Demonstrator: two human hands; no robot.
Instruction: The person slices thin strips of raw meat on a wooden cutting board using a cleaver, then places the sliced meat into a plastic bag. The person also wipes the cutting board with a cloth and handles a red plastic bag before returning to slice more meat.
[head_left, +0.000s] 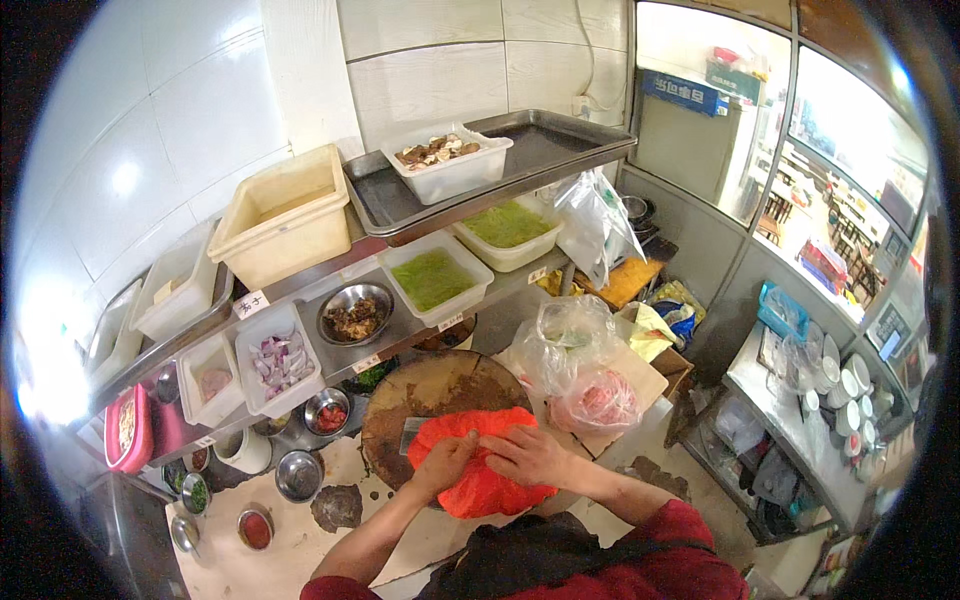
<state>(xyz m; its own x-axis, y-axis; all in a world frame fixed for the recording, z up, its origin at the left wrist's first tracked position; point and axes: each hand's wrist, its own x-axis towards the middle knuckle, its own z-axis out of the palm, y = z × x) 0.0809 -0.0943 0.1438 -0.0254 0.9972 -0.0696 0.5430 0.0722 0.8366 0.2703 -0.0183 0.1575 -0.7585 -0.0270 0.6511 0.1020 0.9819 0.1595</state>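
A bright red plastic bag or sheet (487, 491) lies bunched over the near edge of a round wooden chopping block (442, 382). My left hand (448, 463) grips the red material near its middle, thumb on top. Close beside it, my right hand (529, 454) rests on the same material with bent fingers; whether it pinches a fold is not plain. From under the red material's left side shows a flat metal piece (410, 435), perhaps a cleaver's blade. What lies beneath or inside the red material is hidden.
Right of the block are clear plastic bags, one of pinkish food (598, 401), on a board. Steel bowls (299, 475) stand to the left. Shelves ahead hold a tub of cut onion (279, 364), tubs of green vegetable (433, 279) and a metal tray (555, 142). Stacked dishes (847, 418) stand far right.
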